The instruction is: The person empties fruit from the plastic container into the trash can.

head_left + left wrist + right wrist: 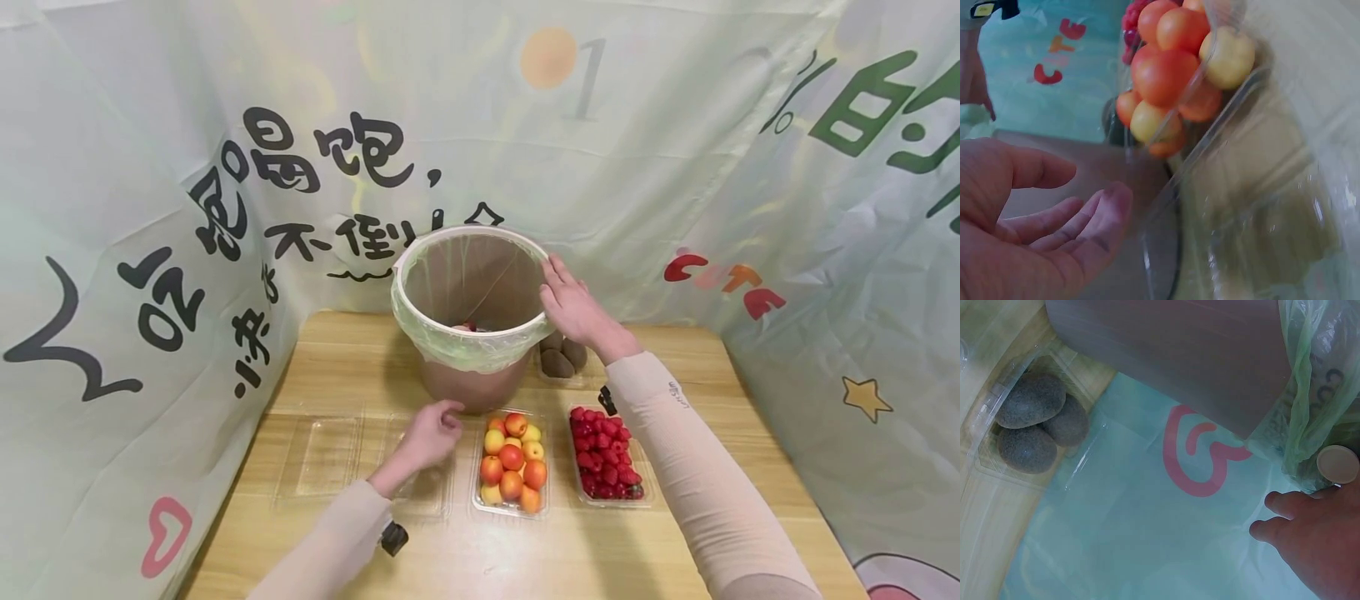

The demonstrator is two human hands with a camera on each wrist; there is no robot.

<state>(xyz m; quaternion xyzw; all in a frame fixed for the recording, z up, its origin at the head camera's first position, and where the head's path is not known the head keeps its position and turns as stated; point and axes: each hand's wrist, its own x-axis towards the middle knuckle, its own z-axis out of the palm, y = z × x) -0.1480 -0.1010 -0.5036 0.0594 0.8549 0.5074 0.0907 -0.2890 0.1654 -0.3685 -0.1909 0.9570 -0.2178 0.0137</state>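
Observation:
A brown bin (472, 387) with a pale rim and a green plastic liner (465, 354) stands at the table's back middle. My right hand (576, 310) rests with extended fingers on the right side of its rim. My left hand (429, 437), loosely bent and holding nothing, is low in front of the bin, over a clear plastic container (427, 496). To its right, a clear box holds red and yellow round fruits (512, 458). Something small and reddish (468, 326) shows inside the bin. In the left wrist view, a gap separates thumb and fingers.
A clear box of raspberries (606, 454) sits at the right. Behind it, beside the bin, another box holds several brown fuzzy fruits (1032, 403). A second clear container (322, 458) lies at the left. Printed cloth walls (600, 183) enclose the wooden table (525, 550).

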